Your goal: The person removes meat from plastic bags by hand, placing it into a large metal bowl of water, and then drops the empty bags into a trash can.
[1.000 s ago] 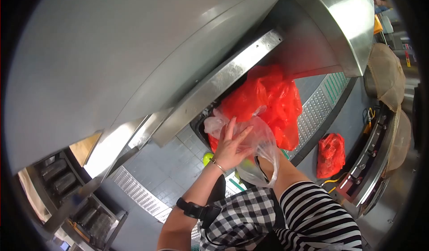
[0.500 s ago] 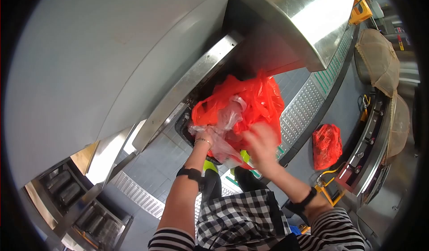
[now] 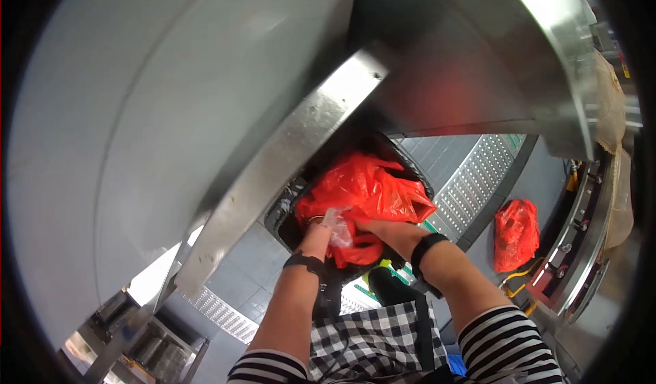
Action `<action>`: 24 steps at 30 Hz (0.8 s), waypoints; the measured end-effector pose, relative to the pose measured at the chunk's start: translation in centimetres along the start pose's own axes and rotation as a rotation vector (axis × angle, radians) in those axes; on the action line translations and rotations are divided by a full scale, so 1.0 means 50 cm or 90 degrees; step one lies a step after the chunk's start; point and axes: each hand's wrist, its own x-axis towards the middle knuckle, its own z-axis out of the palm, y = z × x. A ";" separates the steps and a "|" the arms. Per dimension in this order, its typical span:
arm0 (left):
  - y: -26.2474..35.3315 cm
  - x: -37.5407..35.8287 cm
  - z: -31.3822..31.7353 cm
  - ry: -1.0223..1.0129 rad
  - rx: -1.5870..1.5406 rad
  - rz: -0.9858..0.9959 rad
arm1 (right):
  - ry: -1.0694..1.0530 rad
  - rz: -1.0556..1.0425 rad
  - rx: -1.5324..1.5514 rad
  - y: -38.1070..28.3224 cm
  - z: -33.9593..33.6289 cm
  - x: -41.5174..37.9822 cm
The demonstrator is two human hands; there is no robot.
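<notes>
A crumpled red plastic bag [image 3: 369, 187] fills the mouth of a black bin [image 3: 276, 218] on the floor in front of me. Both arms reach down into it. My left hand [image 3: 318, 228], with a bracelet at the wrist, is pushed in at the left side of the red bag. Beside it, between the two hands, shows a piece of clear plastic bag [image 3: 337, 224]. My right hand [image 3: 371, 225] is sunk into the folds from the right, touching the red plastic. The fingers of both hands are hidden, so their grip cannot be seen.
A steel ledge [image 3: 287, 158] and a large metal panel overhang the bin closely. Another red bag [image 3: 516, 235] lies on the floor at right, near a stove front [image 3: 567, 247] with knobs. A perforated drain cover [image 3: 478, 169] crosses the tiled floor.
My right hand has come down and inward into the red bag. The bag has sunk lower into the bin, and less clear plastic shows. My view has moved closer to the metal panel.
</notes>
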 end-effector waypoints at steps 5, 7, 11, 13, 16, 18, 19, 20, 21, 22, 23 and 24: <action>-0.004 0.045 0.034 -0.069 0.051 -0.015 | -0.005 0.013 -0.065 0.025 0.032 0.158; -0.010 0.063 0.039 -0.084 0.056 -0.015 | 0.000 0.010 -0.079 0.033 0.038 0.190; -0.023 0.088 0.043 -0.155 0.063 -0.021 | -0.012 0.006 -0.092 0.060 0.032 0.161; -0.026 0.073 0.007 -0.181 0.045 -0.016 | -0.021 0.001 -0.094 0.070 0.016 0.111; -0.027 -0.005 -0.029 -0.177 0.030 -0.020 | -0.029 -0.002 -0.095 0.048 -0.009 0.037; -0.015 -0.096 -0.066 0.021 -0.131 -0.011 | -0.106 0.045 -0.326 0.011 -0.048 -0.015; -0.004 -0.158 -0.095 0.074 -0.253 -0.007 | -0.174 0.035 -0.417 -0.084 -0.123 -0.090; 0.001 -0.208 -0.108 0.080 -0.256 -0.006 | -0.171 0.033 -0.423 -0.094 -0.136 -0.121; 0.000 -0.261 -0.117 0.215 -0.320 0.084 | -0.089 -0.036 -0.308 -0.095 -0.143 -0.157; -0.003 -0.308 -0.131 0.354 -0.380 0.177 | -0.008 -0.107 -0.193 -0.100 -0.156 -0.193; -0.010 -0.359 -0.144 0.414 -0.439 0.148 | 0.046 -0.142 -0.119 -0.123 -0.180 -0.248; -0.018 -0.409 -0.160 0.474 -0.498 0.119 | 0.065 -0.149 -0.043 -0.136 -0.200 -0.302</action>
